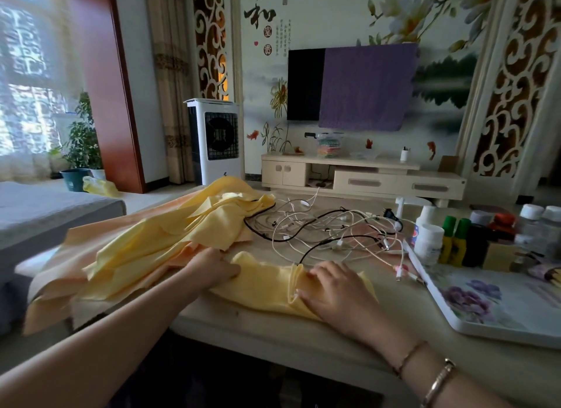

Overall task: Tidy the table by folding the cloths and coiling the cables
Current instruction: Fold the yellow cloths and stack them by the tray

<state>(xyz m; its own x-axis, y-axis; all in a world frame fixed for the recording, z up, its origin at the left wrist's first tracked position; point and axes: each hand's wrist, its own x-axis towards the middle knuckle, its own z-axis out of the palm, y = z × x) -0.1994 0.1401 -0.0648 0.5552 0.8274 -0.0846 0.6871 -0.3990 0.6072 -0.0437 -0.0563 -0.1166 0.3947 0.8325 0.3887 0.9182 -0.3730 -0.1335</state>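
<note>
The right hand (337, 289) lay nearest, flat with fingers spread on a yellow cloth (267, 286) at the table's (273, 331) front edge, apparently pressing down a fold; a raised doubled edge of the cloth stood just beside its fingertips. The left hand (212, 268) held the same cloth at its other end, fingers curled onto the fabric, likely keeping it taut; whether it truly pinched was unclear. The cloth stretched between both hands. More yellow and peach cloths (145, 250) were heaped toward the table's left edge. Tangled cables (328, 228) sat behind, toward the far edge, uncoiled.
</note>
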